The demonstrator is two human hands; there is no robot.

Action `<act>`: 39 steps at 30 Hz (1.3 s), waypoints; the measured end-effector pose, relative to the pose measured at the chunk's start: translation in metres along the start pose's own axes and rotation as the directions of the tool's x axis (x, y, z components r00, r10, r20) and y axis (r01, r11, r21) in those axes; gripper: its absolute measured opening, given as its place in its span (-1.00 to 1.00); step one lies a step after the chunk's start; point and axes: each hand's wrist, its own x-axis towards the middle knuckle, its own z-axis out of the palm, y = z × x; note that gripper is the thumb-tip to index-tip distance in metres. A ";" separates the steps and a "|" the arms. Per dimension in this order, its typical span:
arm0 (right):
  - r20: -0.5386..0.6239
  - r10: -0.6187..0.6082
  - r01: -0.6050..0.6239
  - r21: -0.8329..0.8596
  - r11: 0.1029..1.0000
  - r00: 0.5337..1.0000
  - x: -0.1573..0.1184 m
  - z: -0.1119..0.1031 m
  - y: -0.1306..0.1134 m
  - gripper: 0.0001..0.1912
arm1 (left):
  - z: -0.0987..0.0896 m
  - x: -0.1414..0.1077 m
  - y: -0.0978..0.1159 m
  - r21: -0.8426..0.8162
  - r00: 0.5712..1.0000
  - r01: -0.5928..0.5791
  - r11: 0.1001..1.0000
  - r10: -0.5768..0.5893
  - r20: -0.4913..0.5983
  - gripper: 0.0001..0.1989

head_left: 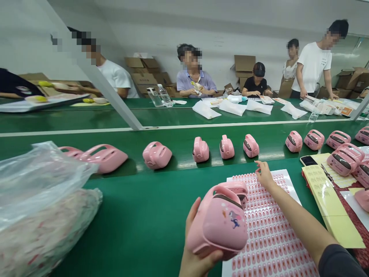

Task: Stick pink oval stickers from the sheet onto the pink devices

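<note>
Pink case (219, 227) sits gripped in your left hand (197, 263), wrapped close around it, over the left edge of the sticker sheet (290, 188); your right hand (264, 175) is open, fingertips at the sheet's far edge; more cases (201, 150) line the green belt (144, 204).

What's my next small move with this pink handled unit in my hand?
Probably lift one label from the sheet. Your right hand is at the edge of the label sheet, while your left hand holds the pink handled unit up, ready to receive it.
</note>
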 end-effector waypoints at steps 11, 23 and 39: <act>0.517 -0.081 -0.228 0.508 0.831 0.852 -0.101 -0.024 -0.135 -0.58 | -0.004 0.022 -0.009 0.437 0.638 -0.748 0.500 0.360 0.680 -0.09; 0.463 -0.087 -0.143 0.440 0.886 0.882 -0.127 -0.023 -0.129 -0.60 | -0.002 0.017 -0.012 0.379 0.628 -0.756 0.534 0.427 0.651 -0.08; 0.368 -0.828 0.895 -0.032 0.445 0.424 -0.135 -0.038 -0.100 -0.37 | 0.003 0.012 -0.004 0.340 0.627 -0.744 0.575 0.425 0.652 -0.10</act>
